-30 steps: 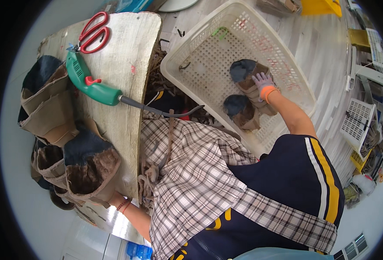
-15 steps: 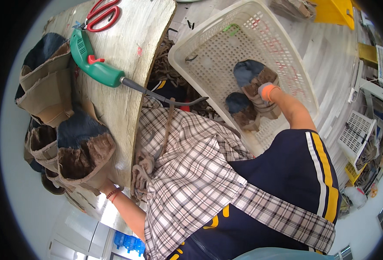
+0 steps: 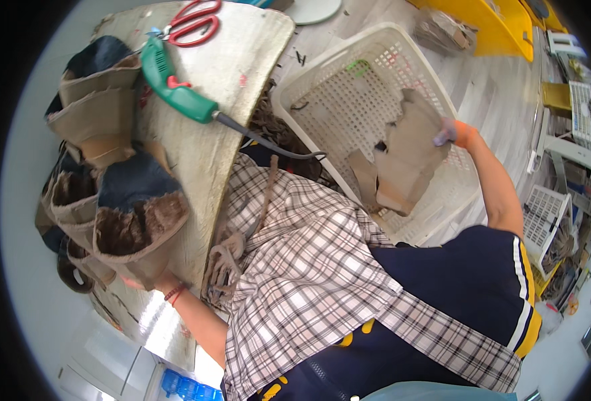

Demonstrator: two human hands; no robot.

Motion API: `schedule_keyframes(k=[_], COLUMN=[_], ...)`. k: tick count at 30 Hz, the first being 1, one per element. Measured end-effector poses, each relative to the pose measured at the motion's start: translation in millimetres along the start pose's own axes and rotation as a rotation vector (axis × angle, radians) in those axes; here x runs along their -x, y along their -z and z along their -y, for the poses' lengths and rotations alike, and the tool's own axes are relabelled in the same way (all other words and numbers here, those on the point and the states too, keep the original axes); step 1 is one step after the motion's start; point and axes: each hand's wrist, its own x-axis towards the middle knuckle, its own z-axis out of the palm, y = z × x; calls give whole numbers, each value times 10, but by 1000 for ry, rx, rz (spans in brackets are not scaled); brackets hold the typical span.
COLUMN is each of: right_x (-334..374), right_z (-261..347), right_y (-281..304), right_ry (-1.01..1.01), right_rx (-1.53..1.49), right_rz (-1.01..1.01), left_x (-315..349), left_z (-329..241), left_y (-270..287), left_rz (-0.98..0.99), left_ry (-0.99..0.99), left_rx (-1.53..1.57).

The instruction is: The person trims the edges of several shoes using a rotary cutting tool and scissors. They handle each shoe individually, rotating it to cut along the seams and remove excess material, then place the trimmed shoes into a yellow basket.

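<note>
On the left, my left hand (image 3: 150, 278) is at the lower end of a fur-lined shoe upper (image 3: 142, 227) with a dark blue toe and brown plush inside. Its fingers curl under the piece and are mostly hidden. Further fur-lined uppers (image 3: 98, 113) are stacked beside it along the table's left side. Over the white basket, my right hand (image 3: 450, 132), in a greyish glove with an orange cuff, pinches the right edge of a brown shoe upper (image 3: 409, 154), tilted with its plain outside facing up. A smaller brown piece (image 3: 364, 177) lies against its left.
The white perforated basket (image 3: 309, 78) stands right of the worn table (image 3: 202, 160). On the table lie a green corded tool (image 3: 175, 93) and red-handled scissors (image 3: 192, 23). Brown strips (image 3: 225, 264) hang at the table edge. A yellow bin (image 3: 489, 33) stands at far right.
My right hand has moved to the right, and the uppers in the basket have turned from blue toes showing to plain brown sides up. My left hand stays at its upper. The view has shifted slightly.
</note>
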Motion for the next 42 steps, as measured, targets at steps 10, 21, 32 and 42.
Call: schedule_keyframes(k=[10,21,32,42], right_x=[78,-100,-294,-1124], right_z=[1108,5016,3352,-1564], right_y=[-59,-3451,-1675,-2382], right_ry=[912,1234,1522,-554], right_rx=[-556,19,492,582], right_rz=[-281,24,-1209,-271], left_x=[242,184,-540,-1025], left_z=[258,-918,-1173,-1335], left_y=[-109,-232,-605,-702], left_rz=[-68,-92,161,250], left_ry=[-50,-743,-1126,-890], left_rx=[-53,-305,-929,-842])
